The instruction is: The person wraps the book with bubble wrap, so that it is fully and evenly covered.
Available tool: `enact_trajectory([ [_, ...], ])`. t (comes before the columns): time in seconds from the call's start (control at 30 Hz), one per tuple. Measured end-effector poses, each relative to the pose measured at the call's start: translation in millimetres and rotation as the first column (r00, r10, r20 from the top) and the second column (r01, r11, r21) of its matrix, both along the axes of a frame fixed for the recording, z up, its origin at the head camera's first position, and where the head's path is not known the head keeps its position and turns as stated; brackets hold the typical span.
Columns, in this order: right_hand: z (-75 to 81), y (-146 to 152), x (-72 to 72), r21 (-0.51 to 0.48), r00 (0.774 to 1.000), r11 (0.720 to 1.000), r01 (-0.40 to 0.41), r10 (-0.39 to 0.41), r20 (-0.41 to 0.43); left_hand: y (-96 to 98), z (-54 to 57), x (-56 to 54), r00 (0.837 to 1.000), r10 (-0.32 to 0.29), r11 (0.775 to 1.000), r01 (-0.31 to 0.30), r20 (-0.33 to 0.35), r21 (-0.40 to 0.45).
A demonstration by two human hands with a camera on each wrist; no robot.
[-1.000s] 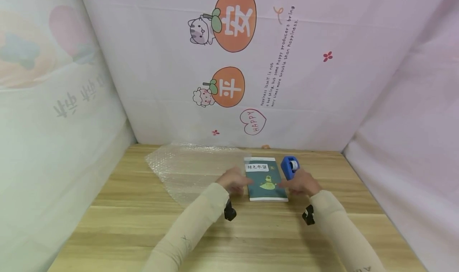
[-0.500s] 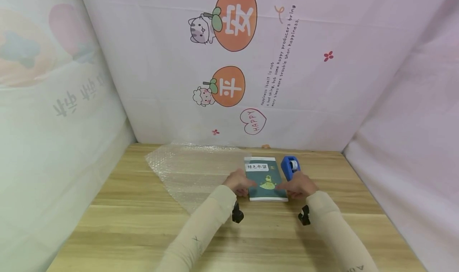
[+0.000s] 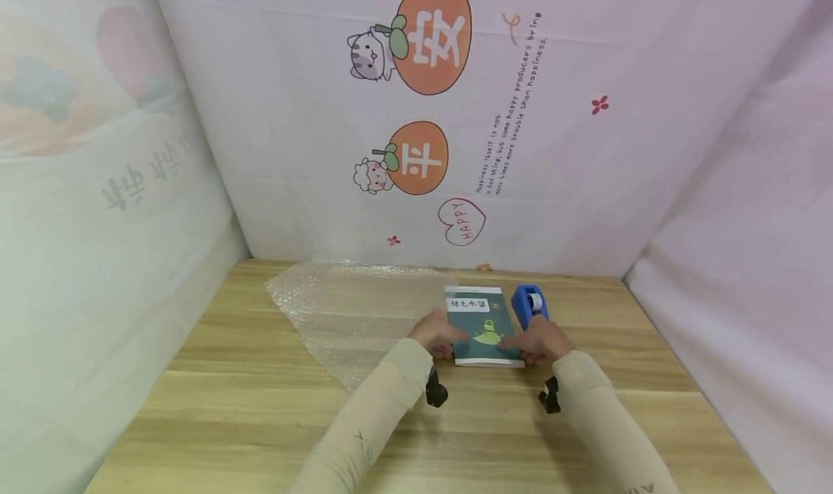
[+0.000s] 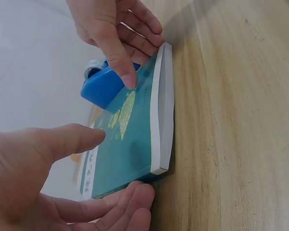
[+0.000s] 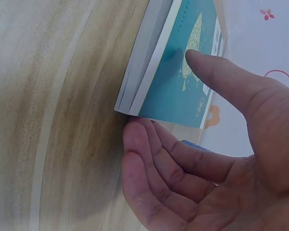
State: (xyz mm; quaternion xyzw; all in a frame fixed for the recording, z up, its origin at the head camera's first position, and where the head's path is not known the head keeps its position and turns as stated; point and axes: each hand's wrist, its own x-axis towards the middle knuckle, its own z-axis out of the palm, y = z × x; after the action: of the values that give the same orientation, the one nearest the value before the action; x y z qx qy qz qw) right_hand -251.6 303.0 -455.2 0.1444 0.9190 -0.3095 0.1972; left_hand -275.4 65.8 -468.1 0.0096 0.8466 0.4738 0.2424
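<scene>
A dark green book [image 3: 470, 322] with white edge strips and a gold leaf design lies on the wooden table. My left hand [image 3: 434, 332] is at its left side, fingertips tucked against the lower edge and thumb over the cover. On the opposite side my right hand [image 3: 544, 339] mirrors it: curled fingers [image 5: 149, 154] meet the book's corner [image 5: 176, 91] low down, while the thumb reaches across the leaf. The left wrist view shows the page block [image 4: 166, 106] facing the camera, close over the tabletop.
A blue tape dispenser [image 3: 523, 304] stands just right of the book, partly behind my right hand. Clear bubble wrap [image 3: 345, 306] spreads flat to the left, its far right corner reaching the book. A printed white cloth [image 3: 547, 226] rises along the table's back edge.
My left hand has moved slightly right and in against the book's edge. The right hand has shifted slightly left along its side. The book stays in about the same place.
</scene>
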Motion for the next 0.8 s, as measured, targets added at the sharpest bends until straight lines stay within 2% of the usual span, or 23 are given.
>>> enact_trajectory([
  [0.4, -1.4, 5, -1.7, 0.001, 1.000, 1.000, -0.005, 0.005, 0.003, -0.8, 7.8, 1.1, 0.999, -0.021, 0.996, 0.018, 0.042, 0.084],
  [0.6, -2.2, 6, -0.3, 0.006, 1.000, 1.000, -0.001, 0.001, 0.003, 0.1, 4.7, 3.2, 0.996, 0.051, 0.982, -0.064, 0.074, 0.180],
  [0.8, -0.8, 5, 1.9, 0.024, 1.000, 1.000, -0.004, 0.004, -0.007, -1.6, -5.4, 2.8, 0.982, 0.109, 0.932, -0.155, 0.155, 0.327],
])
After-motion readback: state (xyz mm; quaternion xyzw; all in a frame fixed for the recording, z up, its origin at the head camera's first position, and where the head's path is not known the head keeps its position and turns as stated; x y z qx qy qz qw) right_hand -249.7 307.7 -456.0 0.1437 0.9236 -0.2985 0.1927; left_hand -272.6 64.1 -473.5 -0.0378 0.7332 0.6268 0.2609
